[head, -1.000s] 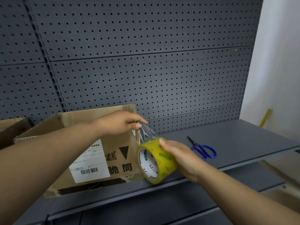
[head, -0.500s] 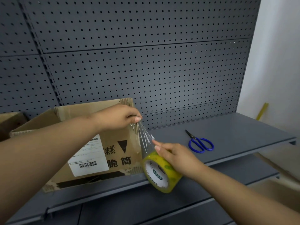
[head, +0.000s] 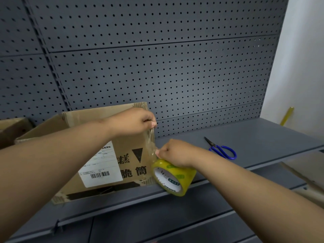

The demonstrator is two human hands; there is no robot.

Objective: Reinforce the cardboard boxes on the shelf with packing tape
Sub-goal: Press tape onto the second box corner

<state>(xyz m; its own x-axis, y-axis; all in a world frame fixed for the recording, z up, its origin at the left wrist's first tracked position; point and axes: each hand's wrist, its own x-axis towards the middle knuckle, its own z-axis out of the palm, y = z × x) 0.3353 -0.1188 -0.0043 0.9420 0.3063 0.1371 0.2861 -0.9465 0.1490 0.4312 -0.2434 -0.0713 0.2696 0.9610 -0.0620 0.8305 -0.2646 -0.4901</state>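
Observation:
An open brown cardboard box (head: 129, 155) with a white barcode label and black print stands on the grey shelf (head: 245, 141). My left hand (head: 135, 121) pinches the free end of clear tape at the box's upper right corner. A stretched strip of tape (head: 152, 144) runs down along the box's right front edge to a yellowish roll of packing tape (head: 175, 178). My right hand (head: 177, 153) grips the roll from above, near the box's lower right corner, with its thumb on the strip.
Blue-handled scissors (head: 221, 149) lie on the shelf to the right of the roll. A second cardboard box (head: 12, 127) shows at the far left. A grey pegboard wall (head: 157, 67) backs the shelf. Lower shelves sit below, and a yellow stick (head: 286, 115) leans at the right wall.
My right hand has pulled the roll downward and slightly right, so a longer strip of tape stretches from my left hand along the box's corner. My left hand stays at the box's top corner.

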